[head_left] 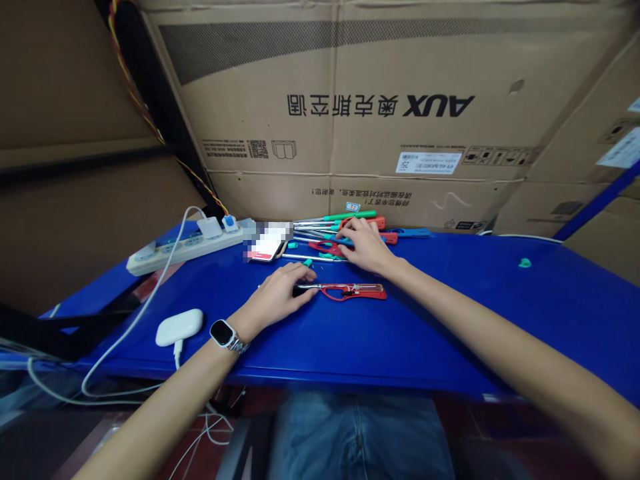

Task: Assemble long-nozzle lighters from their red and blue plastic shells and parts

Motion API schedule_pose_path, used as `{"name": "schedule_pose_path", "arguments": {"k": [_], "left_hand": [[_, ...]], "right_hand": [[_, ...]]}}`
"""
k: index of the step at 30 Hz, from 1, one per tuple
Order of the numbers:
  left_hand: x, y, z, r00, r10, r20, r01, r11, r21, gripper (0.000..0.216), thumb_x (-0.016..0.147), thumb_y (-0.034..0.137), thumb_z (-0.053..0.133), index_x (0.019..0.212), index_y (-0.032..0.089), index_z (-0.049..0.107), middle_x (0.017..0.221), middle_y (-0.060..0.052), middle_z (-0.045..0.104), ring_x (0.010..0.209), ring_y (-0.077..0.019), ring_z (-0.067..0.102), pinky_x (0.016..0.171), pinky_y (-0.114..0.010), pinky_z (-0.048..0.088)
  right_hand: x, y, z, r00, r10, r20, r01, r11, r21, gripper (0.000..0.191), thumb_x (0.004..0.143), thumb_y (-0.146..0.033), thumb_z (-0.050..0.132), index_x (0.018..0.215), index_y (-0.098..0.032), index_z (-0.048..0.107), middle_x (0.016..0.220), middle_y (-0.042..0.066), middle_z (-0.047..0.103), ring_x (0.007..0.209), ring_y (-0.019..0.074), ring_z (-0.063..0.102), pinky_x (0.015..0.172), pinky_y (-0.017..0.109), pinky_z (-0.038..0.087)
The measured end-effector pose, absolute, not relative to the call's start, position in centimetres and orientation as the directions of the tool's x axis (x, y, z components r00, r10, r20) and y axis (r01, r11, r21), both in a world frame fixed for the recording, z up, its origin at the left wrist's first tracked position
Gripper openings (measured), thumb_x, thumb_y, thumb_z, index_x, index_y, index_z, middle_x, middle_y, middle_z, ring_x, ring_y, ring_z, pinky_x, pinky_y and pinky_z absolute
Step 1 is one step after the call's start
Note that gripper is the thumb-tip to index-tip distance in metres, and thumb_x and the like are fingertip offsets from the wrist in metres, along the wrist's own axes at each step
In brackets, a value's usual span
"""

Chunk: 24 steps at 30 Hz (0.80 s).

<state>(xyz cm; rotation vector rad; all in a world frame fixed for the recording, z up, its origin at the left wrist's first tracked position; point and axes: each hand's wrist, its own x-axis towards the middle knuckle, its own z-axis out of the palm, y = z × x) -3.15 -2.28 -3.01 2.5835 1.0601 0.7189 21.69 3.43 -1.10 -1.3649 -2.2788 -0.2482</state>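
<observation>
Nearest, one red lighter (357, 289) is lying apart on the blue counter (425, 333), inner parts showing and seemingly unfinished; the left hand (280, 293) is curling over its rod, grip unclear. Beyond, the right hand (369, 248) is bending its fingers over a pile of lighters (389, 238), whether clamped I cannot tell; several are lying there. Behind, cardboard (350, 67) is walling the counter.
</observation>
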Motion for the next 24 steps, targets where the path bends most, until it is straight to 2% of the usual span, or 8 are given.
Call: {"name": "schedule_pose_path", "arguments": {"k": [4, 8, 14, 22, 24], "left_hand": [[-3.3, -2.2, -3.1, 0.614, 0.714, 0.336, 0.591, -0.699, 0.403, 0.015, 0.092, 0.030, 0.059, 0.103, 0.020, 0.062, 0.102, -0.005, 0.066, 0.093, -0.0206, 0.063, 0.083, -0.036, 0.051], [-3.3, -2.2, -3.1, 0.623, 0.710, 0.330, 0.593, -0.703, 0.393, 0.015, 0.093, 0.031, 0.057, 0.103, 0.021, 0.062, 0.101, -0.005, 0.066, 0.091, -0.0202, 0.062, 0.080, -0.034, 0.050], [-3.1, -2.5, -3.0, 0.631, 0.717, 0.296, 0.615, -0.695, 0.373, 0.016, 0.094, 0.034, 0.056, 0.102, 0.022, 0.063, 0.101, -0.004, 0.065, 0.094, -0.0217, 0.060, 0.083, -0.036, 0.048], [-3.0, -2.5, -2.9, 0.628, 0.724, 0.283, 0.621, -0.687, 0.379, 0.016, 0.094, 0.034, 0.056, 0.102, 0.022, 0.063, 0.101, -0.004, 0.065, 0.093, -0.0219, 0.060, 0.082, -0.036, 0.048], [-3.0, -2.4, -3.0, 0.627, 0.722, 0.293, 0.615, -0.689, 0.383, 0.016, 0.094, 0.033, 0.056, 0.102, 0.022, 0.064, 0.100, -0.004, 0.065, 0.092, -0.0215, 0.060, 0.081, -0.035, 0.048]], "right_hand": [[20.7, 3.6, -0.6, -0.540, 0.755, 0.372, 0.801, 0.596, -0.048, 0.017, 0.090, -0.027, 0.058, 0.097, -0.022, 0.072, 0.102, 0.009, 0.060, 0.103, 0.0279, 0.049, 0.087, 0.041, 0.030], [19.5, 4.6, -0.3, -0.597, 0.745, 0.299, 0.773, 0.634, -0.037, 0.014, 0.085, -0.024, 0.063, 0.094, -0.023, 0.074, 0.101, 0.009, 0.059, 0.103, 0.0284, 0.049, 0.087, 0.042, 0.028], [18.7, 5.6, -0.3, -0.612, 0.754, 0.240, 0.774, 0.633, -0.015, 0.023, 0.082, -0.010, 0.056, 0.095, -0.021, 0.073, 0.106, 0.009, 0.059, 0.107, 0.0271, 0.049, 0.086, 0.038, 0.026], [18.1, 5.6, -0.1, -0.589, 0.793, 0.159, 0.803, 0.596, -0.001, 0.019, 0.087, -0.026, 0.058, 0.085, -0.018, 0.075, 0.101, 0.013, 0.061, 0.103, 0.0293, 0.049, 0.088, 0.041, 0.028], [18.0, 5.7, -0.1, -0.558, 0.813, 0.167, 0.818, 0.573, -0.056, 0.017, 0.086, -0.023, 0.060, 0.082, -0.017, 0.075, 0.100, 0.013, 0.062, 0.103, 0.0296, 0.050, 0.088, 0.042, 0.030]]}}
